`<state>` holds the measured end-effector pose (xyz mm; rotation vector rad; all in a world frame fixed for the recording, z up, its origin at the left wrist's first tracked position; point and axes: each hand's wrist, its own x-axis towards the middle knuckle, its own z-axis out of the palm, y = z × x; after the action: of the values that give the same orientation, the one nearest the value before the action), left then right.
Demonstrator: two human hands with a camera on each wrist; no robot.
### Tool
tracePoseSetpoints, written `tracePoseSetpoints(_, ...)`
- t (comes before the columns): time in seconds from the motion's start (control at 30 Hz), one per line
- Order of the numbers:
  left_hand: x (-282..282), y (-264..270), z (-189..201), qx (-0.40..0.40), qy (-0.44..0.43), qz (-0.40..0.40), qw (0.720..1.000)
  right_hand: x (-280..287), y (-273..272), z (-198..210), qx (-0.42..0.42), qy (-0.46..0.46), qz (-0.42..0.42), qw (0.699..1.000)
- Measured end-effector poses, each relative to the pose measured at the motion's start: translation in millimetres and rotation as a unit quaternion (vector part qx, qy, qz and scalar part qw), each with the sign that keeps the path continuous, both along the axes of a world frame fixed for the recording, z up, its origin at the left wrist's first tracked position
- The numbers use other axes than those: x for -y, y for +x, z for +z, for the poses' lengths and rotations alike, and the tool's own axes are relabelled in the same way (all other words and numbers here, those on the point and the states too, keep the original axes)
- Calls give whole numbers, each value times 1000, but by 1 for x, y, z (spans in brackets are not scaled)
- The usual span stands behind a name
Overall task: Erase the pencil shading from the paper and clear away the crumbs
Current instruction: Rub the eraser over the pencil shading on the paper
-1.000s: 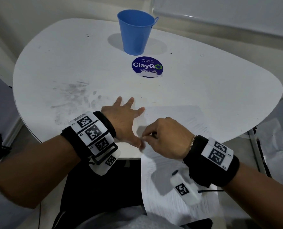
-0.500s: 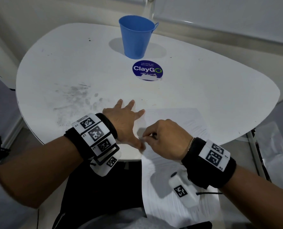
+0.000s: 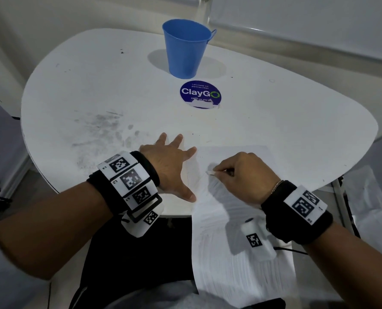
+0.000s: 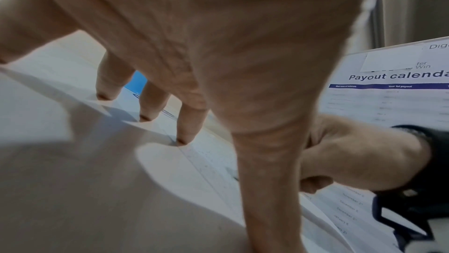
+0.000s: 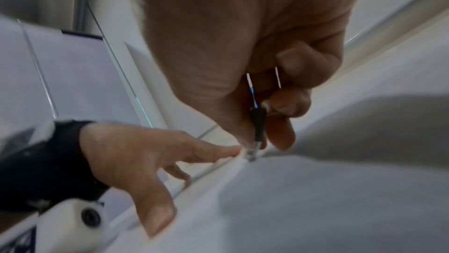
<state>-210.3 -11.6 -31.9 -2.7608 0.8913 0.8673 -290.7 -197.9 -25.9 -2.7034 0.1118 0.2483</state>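
A white paper lies on the white table's near edge and hangs down toward my lap. My left hand rests flat beside the paper's left edge with fingers spread straight; its index fingertip touches the paper's edge. My right hand pinches a thin eraser with its pale tip on the paper. Faint grey streaks show under that hand, hard to tell from shadow. No crumbs are plainly visible.
A blue metal cup stands at the table's far side behind a round ClayGo sticker. Grey smudges mark the tabletop left of my left hand. More sheets lie low at the right.
My right hand has moved away from the left thumb, up and to the right on the paper, and the eraser tip now shows. The left hand has stayed in place.
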Motion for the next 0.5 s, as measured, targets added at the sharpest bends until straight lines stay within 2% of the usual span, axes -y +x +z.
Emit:
tracePoseSetpoints(0.3, -6, 5, 1, -2, -2, -10, 1000, -19, 5, -3, 13, -7, 5, 1000)
tracePoseSetpoints(0.5, -7, 9, 1, -19, 7, -16, 1000, -15, 3, -8, 24, 44, -2, 999)
